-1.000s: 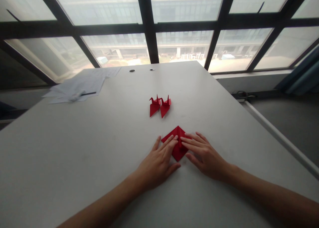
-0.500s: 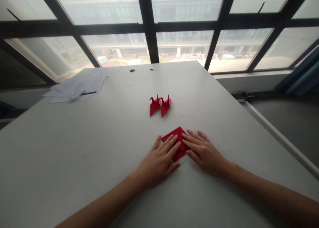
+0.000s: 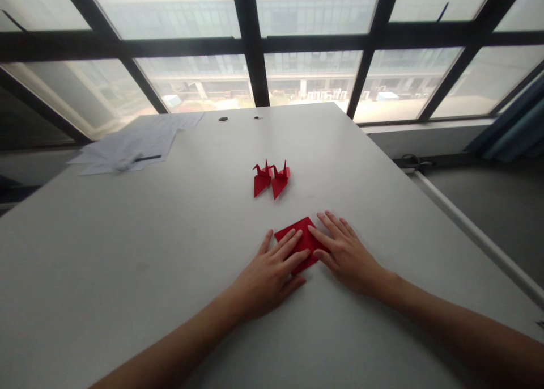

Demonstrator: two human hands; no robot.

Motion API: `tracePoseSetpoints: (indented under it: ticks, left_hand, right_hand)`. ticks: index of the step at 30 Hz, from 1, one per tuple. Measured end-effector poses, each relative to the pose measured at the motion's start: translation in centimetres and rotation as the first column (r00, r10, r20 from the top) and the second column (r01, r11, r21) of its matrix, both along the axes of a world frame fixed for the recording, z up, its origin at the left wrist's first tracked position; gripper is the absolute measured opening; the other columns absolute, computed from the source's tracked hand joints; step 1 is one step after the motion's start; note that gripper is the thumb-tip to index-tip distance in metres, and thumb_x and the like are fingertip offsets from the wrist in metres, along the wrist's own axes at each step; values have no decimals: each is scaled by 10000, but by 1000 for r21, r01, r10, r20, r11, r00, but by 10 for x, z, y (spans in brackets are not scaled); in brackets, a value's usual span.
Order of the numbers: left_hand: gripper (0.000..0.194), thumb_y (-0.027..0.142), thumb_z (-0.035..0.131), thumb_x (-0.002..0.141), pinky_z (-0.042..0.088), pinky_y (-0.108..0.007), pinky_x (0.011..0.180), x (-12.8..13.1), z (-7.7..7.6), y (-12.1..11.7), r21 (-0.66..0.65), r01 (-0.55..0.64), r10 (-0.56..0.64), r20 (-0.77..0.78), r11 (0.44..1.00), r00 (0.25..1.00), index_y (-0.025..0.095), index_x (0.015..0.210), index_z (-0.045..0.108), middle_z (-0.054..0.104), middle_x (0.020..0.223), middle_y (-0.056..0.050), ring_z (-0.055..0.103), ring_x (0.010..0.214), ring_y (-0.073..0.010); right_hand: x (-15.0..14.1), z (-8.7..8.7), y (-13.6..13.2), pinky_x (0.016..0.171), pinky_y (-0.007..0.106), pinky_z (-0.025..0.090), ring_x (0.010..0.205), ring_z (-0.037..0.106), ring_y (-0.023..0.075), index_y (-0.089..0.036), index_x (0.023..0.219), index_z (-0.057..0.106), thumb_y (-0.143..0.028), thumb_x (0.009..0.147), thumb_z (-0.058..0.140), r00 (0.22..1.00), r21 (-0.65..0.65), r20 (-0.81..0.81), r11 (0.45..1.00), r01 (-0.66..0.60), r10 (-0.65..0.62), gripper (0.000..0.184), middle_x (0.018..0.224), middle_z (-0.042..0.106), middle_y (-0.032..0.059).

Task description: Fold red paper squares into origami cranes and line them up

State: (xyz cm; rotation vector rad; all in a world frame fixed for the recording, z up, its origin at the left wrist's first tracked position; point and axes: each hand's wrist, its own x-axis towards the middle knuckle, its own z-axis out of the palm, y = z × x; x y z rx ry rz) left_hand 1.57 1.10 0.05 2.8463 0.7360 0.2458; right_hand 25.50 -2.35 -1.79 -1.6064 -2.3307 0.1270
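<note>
A folded piece of red origami paper (image 3: 306,242) lies flat on the white table (image 3: 178,253), partly covered by both hands. My left hand (image 3: 272,270) rests over its left side with the fingers stretched out. On the right edge of the paper lies my right hand (image 3: 346,253), its fingers spread and the index fingertip on the red surface. Two red paper cranes (image 3: 262,180) stand side by side beyond the paper, their necks and tails pointing up.
White paper sheets (image 3: 148,136) are spread at the table's far left, with a dark pen (image 3: 147,158) and a crumpled piece on them. Two round holes (image 3: 223,119) sit near the far edge. Large windows rise behind the table.
My right hand's fingers have spread and shifted slightly up. The raised fold across the red paper now looks flattened. My left hand stays nearly in place.
</note>
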Motion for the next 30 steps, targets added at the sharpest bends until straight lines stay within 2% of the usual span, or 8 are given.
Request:
tracePoseSetpoints:
  ticks: [8, 16, 20, 23, 26, 30]
  left_hand:
    - [396, 421, 497, 993, 124, -628, 1203, 1, 1, -1, -38, -12, 12, 12, 999, 1000, 242, 1346, 511, 365, 1576, -135, 256, 1497, -276]
    - [299, 392, 500, 993, 121, -664, 1186, 2, 3, -1, -49, -22, 22, -3, 999, 1000, 230, 1240, 546, 373, 1573, -130, 249, 1499, -298]
    - [221, 368, 504, 994, 115, -630, 1204, 4, 5, -1, -82, -55, 59, 50, 995, 997, 212, 1139, 564, 479, 1497, -131, 358, 1452, -273]
    - [237, 322, 503, 997, 154, -598, 1208, 4, 5, 0, -113, -115, 125, 91, 987, 988, 229, 1212, 545, 534, 1440, -105, 468, 1365, -238]
    - [396, 264, 520, 987, 217, -568, 1197, 3, 2, 1, -92, -142, 153, 126, 986, 980, 276, 1381, 483, 549, 1419, -85, 508, 1311, -237]
    - [408, 258, 553, 973, 233, -552, 1200, 0, -4, 3, -66, -119, 129, 169, 991, 977, 275, 1380, 530, 573, 1391, -79, 513, 1304, -252]
  right_hand:
    - [-1, -1, 0, 1172, 584, 253, 1512, 164, 311, -248, 1497, 423, -389, 993, 487, 1000, 16, 24, 1000, -8, 8, 527, 1614, 277, 147]
    - [0, 3, 2, 1178, 621, 209, 1519, 135, 299, -247, 1533, 345, -412, 1011, 430, 997, -53, 21, 996, -70, 71, 554, 1613, 301, 70]
    - [0, 5, 0, 1174, 633, 199, 1512, 169, 304, -252, 1517, 378, -406, 1004, 457, 996, -50, 17, 995, -85, 85, 541, 1602, 329, 91]
    - [-1, 8, -4, 1173, 626, 203, 1502, 201, 320, -264, 1481, 445, -392, 986, 510, 995, -31, 24, 995, -93, 93, 515, 1600, 325, 124]
    - [-1, 10, -5, 1176, 622, 210, 1491, 234, 315, -275, 1455, 481, -351, 983, 520, 992, -28, -10, 992, -127, 127, 479, 1591, 346, 114]
    - [3, 10, 0, 1160, 546, 316, 1403, 380, 277, -250, 1328, 617, -314, 1010, 459, 984, 28, -175, 999, -26, 31, 361, 1482, 491, 107]
